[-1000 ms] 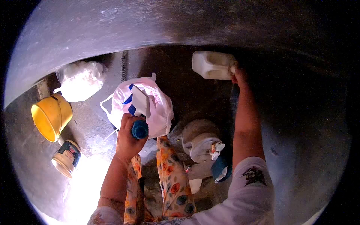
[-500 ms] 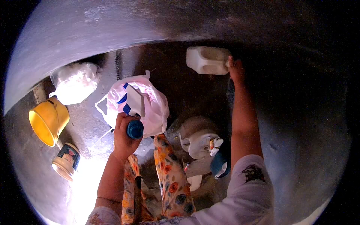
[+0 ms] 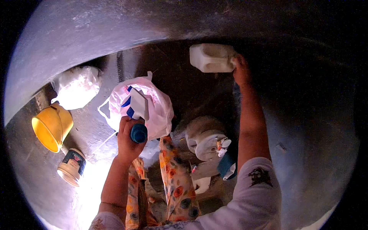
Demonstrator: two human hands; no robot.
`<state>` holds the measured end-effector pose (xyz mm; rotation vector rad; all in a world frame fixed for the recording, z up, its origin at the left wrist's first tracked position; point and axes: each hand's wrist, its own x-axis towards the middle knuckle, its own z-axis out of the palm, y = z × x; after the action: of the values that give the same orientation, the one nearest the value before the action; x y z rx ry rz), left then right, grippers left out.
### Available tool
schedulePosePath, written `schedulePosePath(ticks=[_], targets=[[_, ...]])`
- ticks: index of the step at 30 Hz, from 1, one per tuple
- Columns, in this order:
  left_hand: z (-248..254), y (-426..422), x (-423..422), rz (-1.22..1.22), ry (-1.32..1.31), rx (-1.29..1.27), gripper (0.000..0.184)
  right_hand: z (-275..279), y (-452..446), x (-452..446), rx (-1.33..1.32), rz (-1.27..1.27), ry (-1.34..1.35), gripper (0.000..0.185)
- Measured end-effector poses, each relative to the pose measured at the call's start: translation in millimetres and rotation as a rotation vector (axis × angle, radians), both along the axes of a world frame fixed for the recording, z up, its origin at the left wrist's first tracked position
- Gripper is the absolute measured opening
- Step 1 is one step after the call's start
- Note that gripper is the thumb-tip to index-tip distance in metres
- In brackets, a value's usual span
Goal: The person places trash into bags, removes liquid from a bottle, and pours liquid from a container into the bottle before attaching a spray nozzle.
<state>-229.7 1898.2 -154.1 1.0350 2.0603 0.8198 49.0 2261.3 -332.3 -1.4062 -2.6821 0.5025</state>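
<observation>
My left hand (image 3: 128, 140) is closed around a white and blue bottle (image 3: 138, 104) with a round teal end (image 3: 138, 133). The bottle is above a pink-white plastic bag (image 3: 161, 109) that stands open on the floor. At the upper right, my right hand (image 3: 240, 71) grips the narrow end of a large whitish plastic jug (image 3: 211, 57), which lies sideways near the curved wall. The fingers of my right hand are partly in shadow.
On the left are a bright clear plastic bag (image 3: 78, 86), a yellow bucket (image 3: 52, 126) and a labelled tub (image 3: 73, 165). A pale round container (image 3: 207, 143) and a teal object (image 3: 227, 165) are near my right arm. A curved wall (image 3: 96, 30) surrounds the floor.
My right hand and the jug have moved slightly up and left in the view. My left hand keeps its hold on the bottle over the pink-white bag.
</observation>
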Motion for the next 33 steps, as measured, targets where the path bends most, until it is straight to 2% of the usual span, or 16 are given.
schedulePosePath(ticks=[2, 5, 8, 11, 14, 16, 17, 20, 23, 26, 29, 32, 33], targets=[[0, -1, 1, 0.025, -0.009, -0.005, 0.042, 13, -12, -17, 0.179, -0.119, 0.167, 0.036], [-3, -1, 3, 0.006, 0.002, 0.009, 0.041, -15, 12, -4, -0.167, -0.426, -0.038, 0.045], [-5, 0, 6, 0.040, -0.034, 0.021, 0.041, 2, 18, -27, -0.511, -0.854, -0.187, 0.065], [-3, 1, 9, 0.038, -0.045, 0.016, 0.041, 4, 23, -22, -0.745, -0.707, -0.013, 0.055], [0, 3, 11, 0.061, -0.048, 0.002, 0.040, -14, 22, 4, -0.207, -0.200, -0.069, 0.034], [1, 1, 11, 0.052, -0.025, -0.032, 0.039, -13, 26, 17, 0.124, 0.168, -0.024, 0.034], [-1, -1, 10, 0.029, 0.002, -0.051, 0.039, -12, 28, 26, 0.275, 0.363, 0.014, 0.040], [-8, -4, 8, -0.006, 0.019, 0.007, 0.038, 3, 31, 39, 0.191, 0.210, 0.074, 0.045], [-5, -4, 10, 0.017, -0.011, -0.021, 0.037, -26, 27, 68, 0.064, -0.396, 0.402, 0.041], [-5, -2, 13, 0.003, -0.008, -0.013, 0.036, 27, -24, 36, -0.717, -1.087, 1.421, 0.031], [-1, 1, 14, -0.027, 0.018, -0.009, 0.036, 23, -50, 12, -0.876, -1.128, 1.584, 0.021], [1, 0, 15, -0.028, 0.007, -0.021, 0.036, 20, -45, -19, -0.773, -1.236, 0.876, 0.021], [1, -1, 15, -0.032, 0.013, -0.035, 0.036, 18, -42, -27, -0.777, -1.227, 0.859, 0.025]])
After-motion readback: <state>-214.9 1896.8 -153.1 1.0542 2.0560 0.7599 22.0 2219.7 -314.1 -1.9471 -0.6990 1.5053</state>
